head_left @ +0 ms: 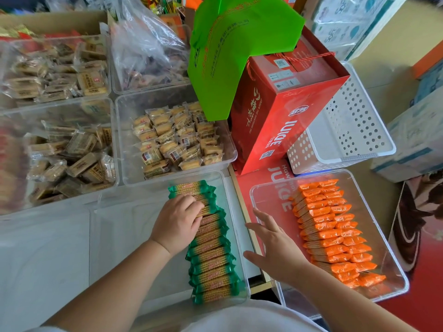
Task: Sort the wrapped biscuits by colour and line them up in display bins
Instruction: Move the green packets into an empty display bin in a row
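down the right side of a clear bin (124,240), green biscuits (212,257) lie in a row; the left hand (177,224) curls its fingers over packs near the far end. the right hand (273,245) hovers spread, holding nothing, between this bin and the orange biscuits (333,231) lined up in a second bin (400,271). a red juice box (282,111) stands behind

One view only — a wide-angle camera on the person's head, facing forward and steeply down. Close range: left hand (176,224) and right hand (275,250) enter from the bottom edge, green-wrapped biscuits (212,255) almost directly beneath.
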A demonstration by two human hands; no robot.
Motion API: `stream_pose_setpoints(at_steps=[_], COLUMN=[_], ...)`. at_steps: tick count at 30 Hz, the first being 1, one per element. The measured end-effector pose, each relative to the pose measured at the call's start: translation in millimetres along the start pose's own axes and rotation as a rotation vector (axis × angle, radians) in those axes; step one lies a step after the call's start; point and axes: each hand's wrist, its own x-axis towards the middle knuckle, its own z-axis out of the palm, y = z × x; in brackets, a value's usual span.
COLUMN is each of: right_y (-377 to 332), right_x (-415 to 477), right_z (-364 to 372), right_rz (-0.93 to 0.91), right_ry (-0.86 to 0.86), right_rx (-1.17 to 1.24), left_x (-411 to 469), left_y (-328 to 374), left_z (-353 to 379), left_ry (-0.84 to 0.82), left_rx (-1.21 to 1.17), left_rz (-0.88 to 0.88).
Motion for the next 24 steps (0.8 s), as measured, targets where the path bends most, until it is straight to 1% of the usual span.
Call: stream_pose_setpoints(at_steps=[8, 11, 13, 14, 16, 18, 19, 21, 22, 24], right_y=[-2, -7, -15, -19, -29, -34, -35, -36, -36, -37], right_x=[1, 1, 3, 4, 7, 10, 11, 12, 12, 13], right_z=[-1, -3, -5, -6, -8, -7, -7, -5, -4, -4], right_rz=[0.017, 0.029, 0.045, 0.049, 0.06, 0.07, 0.075, 0.092, 0.1, 0.101], right_ry=[0.001, 0.024, 0.05, 0.062, 0.06, 0.032, 0.014, -0.018, -0.026, -0.032], right_rx=[-0.003, 0.008, -0.039, -0.075, -0.11, -0.113, -0.119, -0.118, -0.115, -0.12], left_x=[8, 7, 6, 5, 1, -3, -4, -2, 0, 1], left_y=[9, 10, 10, 10, 8, 9, 10, 13, 13, 14], left_z=[11, 12, 11, 10, 9, 8, 8, 9, 10, 14], left_ry=[0.02, 0.039, 0.068, 0.1, 0.16, 0.147, 0.106, 0.029, 0.014, -0.001], left_rx=[-0.115, -0.179, -0.206, -0.216, -0.17, -0.109, -0.141, -0.324, -0.424, -0.564], left_rz=[-0.06, -0.059, -0.087, -0.135, -0.323, -0.577, -0.695, -0.877, -0.922, -0.956])
